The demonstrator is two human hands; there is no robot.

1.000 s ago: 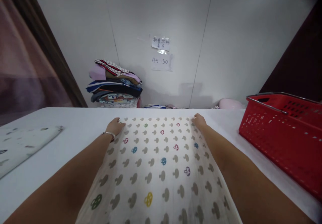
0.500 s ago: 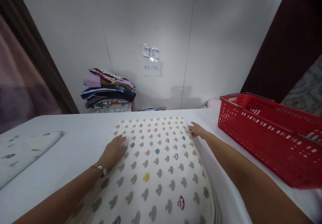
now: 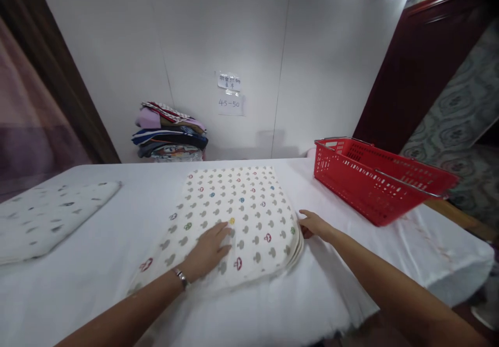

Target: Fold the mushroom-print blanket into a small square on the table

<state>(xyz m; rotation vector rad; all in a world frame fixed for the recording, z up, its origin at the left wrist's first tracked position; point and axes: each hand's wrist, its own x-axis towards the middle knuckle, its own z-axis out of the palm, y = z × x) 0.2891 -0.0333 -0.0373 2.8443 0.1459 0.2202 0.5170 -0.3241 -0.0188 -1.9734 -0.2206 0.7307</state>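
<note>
Left hand (image 3: 207,254) lies on mushroom-print cloth (image 3: 249,222); wall sign (image 3: 231,105) reads "45-50".

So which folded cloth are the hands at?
The mushroom-print cloth: left hand on top, right hand at its edge. The dark-flecked cloth lies apart to the left.

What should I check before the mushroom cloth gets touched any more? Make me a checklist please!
1. Mushroom cloth spread on the white table: ok.
2. Left hand resting on top of the cloth: ok, fingers spread.
3. Right hand gripping the cloth's right edge: cannot tell; it is at the edge, but the fingertips are partly hidden.
4. Layers lined up at the near right corner: not ok, several edges show there.
5. Near left corner in plain sight: not ok, the left forearm covers it.
6. Red basket clear of the cloth: ok, there's a gap.
</note>
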